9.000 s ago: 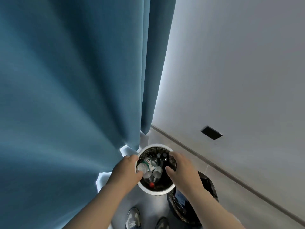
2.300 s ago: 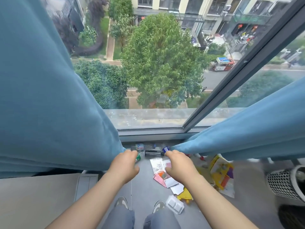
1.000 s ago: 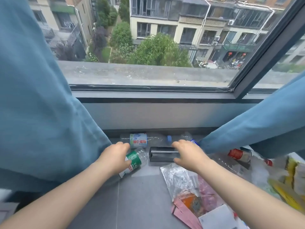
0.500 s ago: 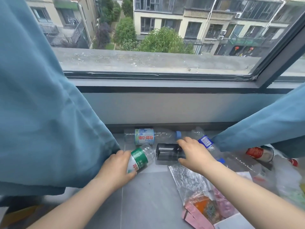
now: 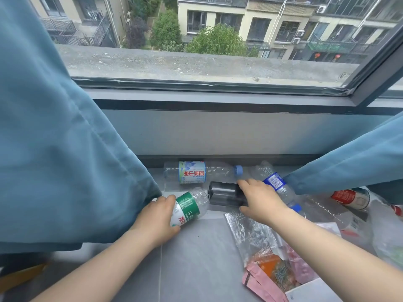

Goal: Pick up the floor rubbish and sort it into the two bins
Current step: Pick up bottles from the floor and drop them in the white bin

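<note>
1. Left hand [image 5: 157, 216]: my fingers and thumb are curled round the near end of the green-label bottle [image 5: 188, 207]. The bottle lies on its side on the floor [image 5: 196, 262], just beside the hem of the left curtain [image 5: 65, 138].
2. Right hand [image 5: 260, 203]: forefinger over the top, thumb underneath, clamped on the right end of the dark cylinder [image 5: 224, 196]. I cannot tell which end is its mouth.
3. Key relation: the bottle's long axis runs away from my left palm, forward and to the right. The cylinder's long axis runs leftward from my right palm, parallel to the wall [image 5: 218, 131]. The two free ends meet between my hands, touching or nearly so.
4. Judgement: raise each item while drawing the hands apart, so that neither end knocks the other.
5. Remaining rubbish along the floor's far edge: a blue-cap bottle [image 5: 196, 172] against the wall, and a blue-label bottle [image 5: 275, 184] just behind my right hand, the nearer hand for it.
6. No bin is in view; sorting is not yet done.
</note>
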Demonstrator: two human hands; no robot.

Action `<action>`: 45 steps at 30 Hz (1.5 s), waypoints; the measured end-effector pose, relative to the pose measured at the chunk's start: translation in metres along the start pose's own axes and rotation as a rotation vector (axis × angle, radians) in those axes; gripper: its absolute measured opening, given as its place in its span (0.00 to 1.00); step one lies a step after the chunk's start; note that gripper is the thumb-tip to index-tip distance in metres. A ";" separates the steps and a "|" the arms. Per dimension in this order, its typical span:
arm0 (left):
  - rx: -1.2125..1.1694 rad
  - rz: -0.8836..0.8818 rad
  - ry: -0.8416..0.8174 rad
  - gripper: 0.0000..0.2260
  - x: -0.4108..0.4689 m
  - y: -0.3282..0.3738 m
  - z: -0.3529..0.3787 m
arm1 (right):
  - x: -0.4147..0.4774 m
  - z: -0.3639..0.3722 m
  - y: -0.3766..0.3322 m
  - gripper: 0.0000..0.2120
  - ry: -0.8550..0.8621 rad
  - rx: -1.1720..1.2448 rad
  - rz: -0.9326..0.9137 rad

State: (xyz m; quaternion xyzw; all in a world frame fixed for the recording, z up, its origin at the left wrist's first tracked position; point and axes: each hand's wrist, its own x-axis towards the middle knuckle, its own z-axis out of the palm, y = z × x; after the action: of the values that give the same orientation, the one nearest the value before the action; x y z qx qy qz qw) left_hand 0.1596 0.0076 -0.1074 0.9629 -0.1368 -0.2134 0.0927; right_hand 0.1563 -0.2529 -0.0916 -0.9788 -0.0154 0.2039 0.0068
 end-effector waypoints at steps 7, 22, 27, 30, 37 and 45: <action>-0.019 0.005 0.009 0.18 0.000 0.000 -0.002 | 0.000 0.005 0.002 0.25 -0.045 0.107 0.027; -0.123 0.079 0.071 0.17 -0.010 0.037 -0.065 | -0.044 -0.050 0.012 0.23 0.016 0.328 0.229; -0.118 0.074 0.037 0.15 -0.012 0.060 -0.115 | -0.061 -0.095 0.020 0.21 0.038 0.456 0.319; -0.136 0.054 -0.007 0.14 -0.023 0.080 -0.158 | -0.079 -0.134 0.022 0.20 -0.007 0.493 0.379; -0.122 0.049 -0.043 0.16 -0.084 0.129 -0.280 | -0.158 -0.241 0.020 0.30 -0.004 0.703 0.514; -0.165 0.048 -0.060 0.15 -0.179 0.186 -0.410 | -0.266 -0.372 0.010 0.26 0.008 0.831 0.600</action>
State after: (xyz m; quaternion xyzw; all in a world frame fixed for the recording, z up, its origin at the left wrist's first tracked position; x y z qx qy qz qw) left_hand 0.1409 -0.0647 0.3709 0.9416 -0.1445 -0.2503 0.1726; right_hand 0.0612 -0.2741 0.3549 -0.8556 0.3485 0.1821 0.3367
